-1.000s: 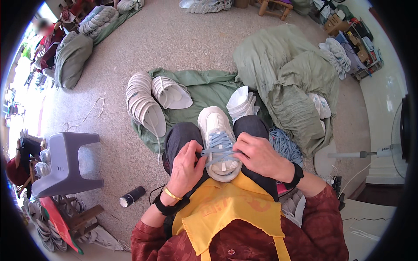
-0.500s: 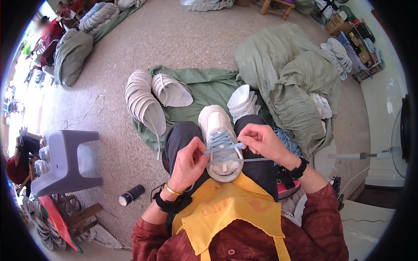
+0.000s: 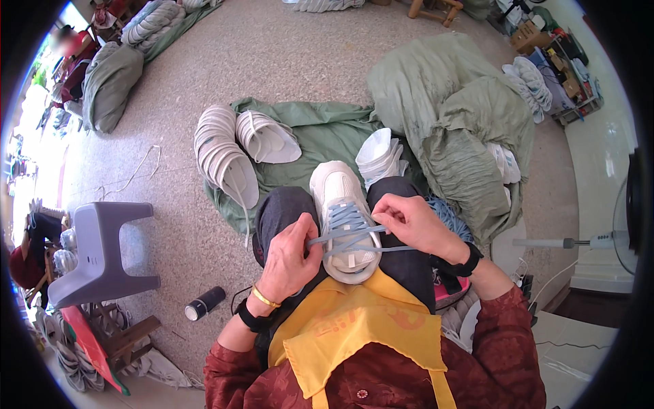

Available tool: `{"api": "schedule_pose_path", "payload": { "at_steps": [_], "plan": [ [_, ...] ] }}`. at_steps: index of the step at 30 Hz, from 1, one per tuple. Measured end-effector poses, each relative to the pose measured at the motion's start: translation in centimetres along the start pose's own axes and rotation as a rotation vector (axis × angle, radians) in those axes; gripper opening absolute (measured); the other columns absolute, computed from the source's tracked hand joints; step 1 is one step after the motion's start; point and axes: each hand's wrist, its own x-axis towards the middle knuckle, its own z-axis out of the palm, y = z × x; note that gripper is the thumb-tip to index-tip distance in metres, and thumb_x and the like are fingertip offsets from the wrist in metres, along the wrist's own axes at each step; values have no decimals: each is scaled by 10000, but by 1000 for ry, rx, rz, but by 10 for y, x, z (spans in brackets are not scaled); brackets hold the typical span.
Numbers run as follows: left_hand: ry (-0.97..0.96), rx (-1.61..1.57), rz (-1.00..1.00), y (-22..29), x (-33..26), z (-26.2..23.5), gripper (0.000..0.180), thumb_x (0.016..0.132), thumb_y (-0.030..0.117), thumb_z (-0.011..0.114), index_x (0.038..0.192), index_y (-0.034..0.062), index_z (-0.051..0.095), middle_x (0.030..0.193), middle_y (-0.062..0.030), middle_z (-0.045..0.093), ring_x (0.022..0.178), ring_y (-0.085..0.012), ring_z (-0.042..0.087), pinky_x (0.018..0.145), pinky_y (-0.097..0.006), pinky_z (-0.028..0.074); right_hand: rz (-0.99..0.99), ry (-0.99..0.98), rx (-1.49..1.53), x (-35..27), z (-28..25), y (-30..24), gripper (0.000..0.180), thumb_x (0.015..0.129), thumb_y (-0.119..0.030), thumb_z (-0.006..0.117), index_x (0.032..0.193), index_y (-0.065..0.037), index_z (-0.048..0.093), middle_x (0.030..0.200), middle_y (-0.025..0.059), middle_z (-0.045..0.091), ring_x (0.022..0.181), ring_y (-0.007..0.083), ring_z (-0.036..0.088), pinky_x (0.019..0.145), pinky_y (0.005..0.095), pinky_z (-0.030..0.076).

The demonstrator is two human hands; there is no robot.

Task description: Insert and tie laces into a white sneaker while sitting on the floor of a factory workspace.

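Note:
Between my knees rests a white sneaker, toe pointing away from me. A light blue shoelace runs crisscross through its eyelets, with loose lengths drawn across the tongue near the ankle opening. My left hand, left of the shoe, pinches one length between thumb and fingers. On the other side my right hand grips the lace too, fingertips close to the eyelet edge. A stretch of lace spans the gap between both hands; another strand passes below my right hand.
Stacked white shoe uppers lie on a green cloth ahead. Large green sacks bulge at the right, beside a bundle of blue laces. A grey plastic stool and a dark cylinder stand left. People sit far left.
My left hand has shifted slightly left, and the lace across the shoe now stretches a little farther that way. The right hand stays near the eyelets.

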Motion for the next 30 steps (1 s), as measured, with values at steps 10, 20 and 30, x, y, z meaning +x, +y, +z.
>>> {"api": "schedule_pose_path", "payload": {
  "at_steps": [10,20,30],
  "plan": [
    [194,-12,135,3,-22,1,360,757,-63,765,1009,-20,511,946,-129,497,769,-285,575,621,-384,475,102,40,151,-7,-5,-10,83,989,-76,681,1018,0,667,777,13,692,655,68,648,590,229,513],
    [76,-9,-1,6,-45,8,246,816,-66,738,982,-5,566,898,-132,555,700,-307,628,615,-380,496,-31,103,-137,-55,6,-14,179,874,-86,799,1000,-14,694,875,97,727,614,171,677,548,313,511],
    [86,172,77,13,-37,-16,117,870,-30,708,886,6,598,788,-144,573,694,-360,613,610,-410,486,-286,281,-366,-54,-8,-22,125,888,-52,763,997,-26,708,862,121,698,706,274,692,607,351,540]
  ]
}}
